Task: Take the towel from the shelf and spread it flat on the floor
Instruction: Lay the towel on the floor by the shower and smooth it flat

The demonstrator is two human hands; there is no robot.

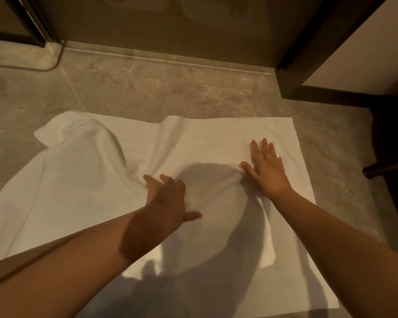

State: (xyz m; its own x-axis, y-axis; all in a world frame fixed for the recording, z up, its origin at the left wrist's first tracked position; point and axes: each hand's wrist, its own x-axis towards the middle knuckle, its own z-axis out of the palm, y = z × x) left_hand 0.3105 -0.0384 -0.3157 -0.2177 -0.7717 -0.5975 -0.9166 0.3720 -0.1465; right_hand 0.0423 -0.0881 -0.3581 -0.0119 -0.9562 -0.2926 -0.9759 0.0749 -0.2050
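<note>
A large white towel (83, 184) lies on the grey stone floor (161, 88). Its right half is mostly flat. Its far left corner is folded over, and a ridge of wrinkles runs through the middle. My left hand (168, 198) presses palm-down on the wrinkled middle, fingers apart. My right hand (265, 171) lies flat on the right half, fingers spread. Neither hand grips the cloth. My shadow falls across the near part of the towel.
A dark glass door and frame (161, 24) stand along the far edge of the floor. A dark cabinet with a pale panel (363, 53) is at the right, and a dark furniture leg (381, 169) juts in beside the towel's right edge.
</note>
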